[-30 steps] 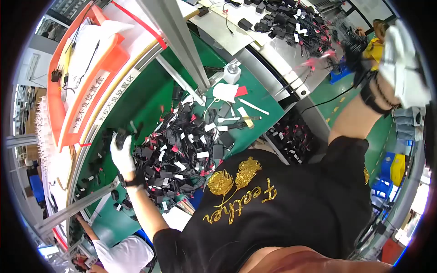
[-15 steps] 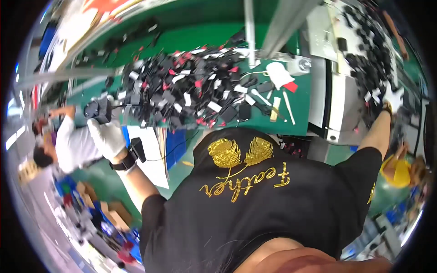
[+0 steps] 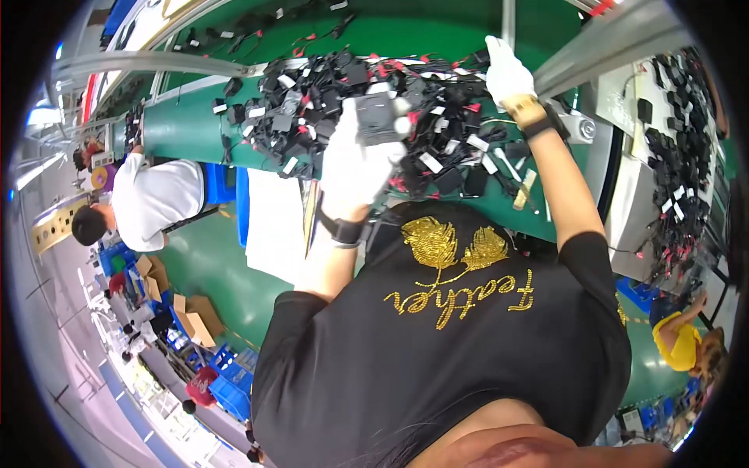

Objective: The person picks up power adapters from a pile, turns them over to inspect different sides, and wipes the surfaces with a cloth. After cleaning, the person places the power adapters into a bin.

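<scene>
My left hand (image 3: 355, 168), in a white glove, is closed around a small bundle of black power adapters (image 3: 376, 117) above the heap. Its fingertips show at the bundle's right side. A tangled heap of black adapters with cables, white tags and red bits (image 3: 300, 105) spreads beneath it on the green bench (image 3: 183, 129). Beyond the heap's far right, my right hand (image 3: 509, 74), gloved in white, reaches out with its fingers stretched, near dark cables by a metal post. I see nothing held in it.
A metal beam (image 3: 608, 51) slants past my right hand. At the right stands a white table (image 3: 628, 199) with another heap of black adapters (image 3: 686, 171). Several loose adapters lie on the far green belt (image 3: 398, 27). A person in white (image 3: 164, 195) sits at the left.
My left hand has moved right, over the heap, with the adapters. My right hand has left the heap on the right-hand table and now reaches toward the bench's far side. The view has shifted.
</scene>
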The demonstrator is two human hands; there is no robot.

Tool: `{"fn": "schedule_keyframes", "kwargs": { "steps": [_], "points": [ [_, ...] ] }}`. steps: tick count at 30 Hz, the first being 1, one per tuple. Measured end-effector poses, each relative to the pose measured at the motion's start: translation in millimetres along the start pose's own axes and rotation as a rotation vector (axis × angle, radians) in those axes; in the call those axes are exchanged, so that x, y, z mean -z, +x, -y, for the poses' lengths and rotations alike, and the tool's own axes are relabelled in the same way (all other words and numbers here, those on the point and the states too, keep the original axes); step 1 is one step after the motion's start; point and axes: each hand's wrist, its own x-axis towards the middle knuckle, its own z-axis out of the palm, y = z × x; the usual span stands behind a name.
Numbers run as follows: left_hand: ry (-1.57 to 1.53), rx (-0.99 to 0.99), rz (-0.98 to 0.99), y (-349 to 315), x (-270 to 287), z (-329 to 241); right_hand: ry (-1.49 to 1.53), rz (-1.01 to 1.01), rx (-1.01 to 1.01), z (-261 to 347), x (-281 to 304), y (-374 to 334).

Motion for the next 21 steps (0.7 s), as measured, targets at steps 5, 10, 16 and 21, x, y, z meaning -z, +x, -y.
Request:
{"fn": "schedule_keyframes", "kwargs": {
  "steps": [5,10,16,21],
  "points": [
    [-0.031,0.067,-0.019,7,-2,-3,-0.393,0.502,-0.166,2,-47,50],
    [-0.139,0.065,0.008,1,0,-22,-0.231,0.195,-0.082,61,18,44],
    [-0.256,0.182,0.083,0,8,-34,0.98,0.061,-0.244,101,115,-14],
    [-0.204,0.312,0.289,0,4,-30,0.934,0.209,-0.158,112,181,-68]
  ]
}}
